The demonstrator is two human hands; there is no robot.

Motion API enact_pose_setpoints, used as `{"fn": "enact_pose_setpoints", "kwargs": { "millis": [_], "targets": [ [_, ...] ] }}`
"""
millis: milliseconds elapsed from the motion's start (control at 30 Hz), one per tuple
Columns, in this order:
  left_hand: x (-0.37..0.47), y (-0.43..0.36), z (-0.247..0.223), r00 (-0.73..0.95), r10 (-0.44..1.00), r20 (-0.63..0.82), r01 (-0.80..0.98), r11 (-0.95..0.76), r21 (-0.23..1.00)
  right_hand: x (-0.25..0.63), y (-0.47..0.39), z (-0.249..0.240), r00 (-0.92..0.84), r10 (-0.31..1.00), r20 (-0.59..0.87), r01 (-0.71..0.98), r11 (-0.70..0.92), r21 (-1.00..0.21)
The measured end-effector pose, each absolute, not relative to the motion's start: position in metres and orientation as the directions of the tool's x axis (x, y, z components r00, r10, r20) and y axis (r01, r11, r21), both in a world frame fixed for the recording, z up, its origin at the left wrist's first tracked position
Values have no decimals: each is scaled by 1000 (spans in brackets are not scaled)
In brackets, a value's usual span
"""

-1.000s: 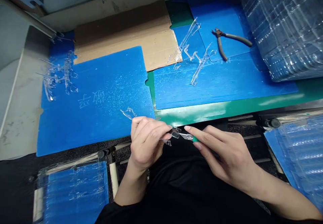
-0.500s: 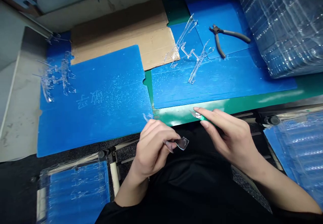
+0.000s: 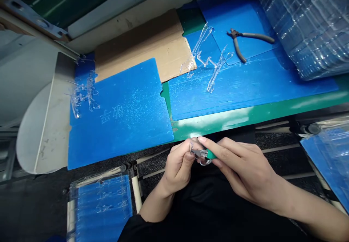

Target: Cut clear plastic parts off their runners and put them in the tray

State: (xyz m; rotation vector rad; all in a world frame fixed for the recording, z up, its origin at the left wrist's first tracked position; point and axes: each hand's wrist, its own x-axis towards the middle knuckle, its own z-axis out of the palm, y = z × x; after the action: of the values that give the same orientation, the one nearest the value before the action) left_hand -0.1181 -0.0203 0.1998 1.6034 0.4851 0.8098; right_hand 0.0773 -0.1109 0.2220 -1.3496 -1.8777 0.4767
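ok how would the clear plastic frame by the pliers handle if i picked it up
The clear plastic frame likely feels light, being mostly thin bars and gaps. It would probably lift stiffly, though the narrow zigzag link between its long sides might snap.

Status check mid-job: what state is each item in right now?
Left hand, closed on clear part
Right hand, closed on knife
Knife, blade exposed
Pliers, handles spread, lying down
Clear tray stack, piled up
Cardboard, flat, partly covered
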Motion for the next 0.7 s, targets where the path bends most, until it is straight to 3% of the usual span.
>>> {"fn": "enact_pose_setpoints", "kwargs": {
  "millis": [700],
  "targets": [
    [-118, -23, 200, 672, 694, 257, -80, -278, 957, 66, -125, 230, -23, 950, 311, 666, 247, -704]
  ]
}}
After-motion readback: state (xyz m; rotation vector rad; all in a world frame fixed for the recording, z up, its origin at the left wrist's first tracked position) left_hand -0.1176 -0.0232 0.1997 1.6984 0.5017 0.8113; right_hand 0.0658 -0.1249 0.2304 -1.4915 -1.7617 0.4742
